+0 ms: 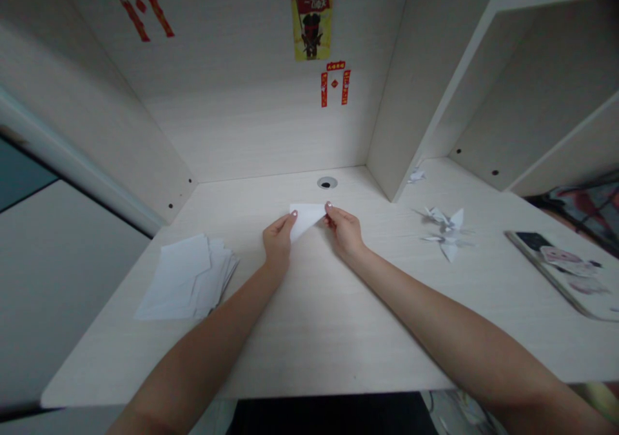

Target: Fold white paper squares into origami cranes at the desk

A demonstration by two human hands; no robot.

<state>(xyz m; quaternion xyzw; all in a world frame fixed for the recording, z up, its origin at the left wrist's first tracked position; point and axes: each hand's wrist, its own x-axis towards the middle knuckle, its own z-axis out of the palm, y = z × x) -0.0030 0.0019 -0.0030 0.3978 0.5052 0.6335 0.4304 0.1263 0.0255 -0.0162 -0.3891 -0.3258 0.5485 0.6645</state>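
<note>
A white sheet of paper (306, 219), folded into a triangle, lies at the middle of the pale wooden desk (338, 319). My left hand (278, 238) pinches its left corner with fingers curled. My right hand (344, 229) pinches its right corner. Both forearms reach in from the desk's near edge.
A stack of white paper sheets (188, 277) lies at the left. Folded paper cranes (445, 232) sit at the right, one more scrap (416, 176) by the shelf divider. A phone in a patterned case (565, 270) rests far right. A cable hole (327, 182) is at the back.
</note>
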